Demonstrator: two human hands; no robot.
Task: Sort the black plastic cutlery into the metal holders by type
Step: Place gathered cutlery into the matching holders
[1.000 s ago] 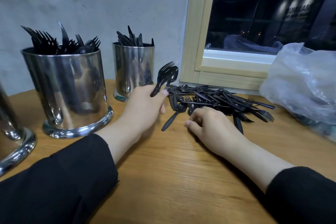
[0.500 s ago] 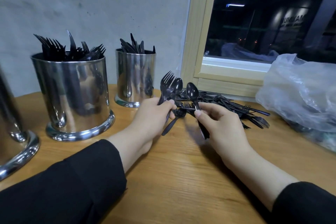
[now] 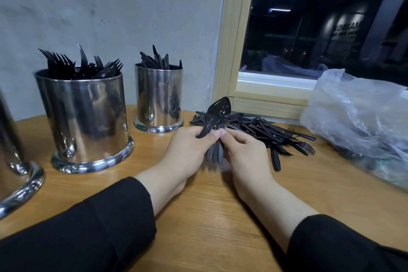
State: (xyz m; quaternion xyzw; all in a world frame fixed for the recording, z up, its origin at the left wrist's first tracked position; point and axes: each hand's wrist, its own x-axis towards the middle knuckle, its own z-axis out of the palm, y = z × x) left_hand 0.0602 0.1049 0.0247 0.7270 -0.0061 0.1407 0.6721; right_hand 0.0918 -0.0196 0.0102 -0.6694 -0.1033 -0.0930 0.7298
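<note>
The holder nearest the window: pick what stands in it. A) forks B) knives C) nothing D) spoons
B: the holder nearest the window shows plain black blades with no tines or bowls above its rim, while the larger holder to its left is the one that bristles with fork tines.

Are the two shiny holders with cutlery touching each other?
Apart. The head view shows bare wooden table between the fork holder and the smaller holder.
</note>
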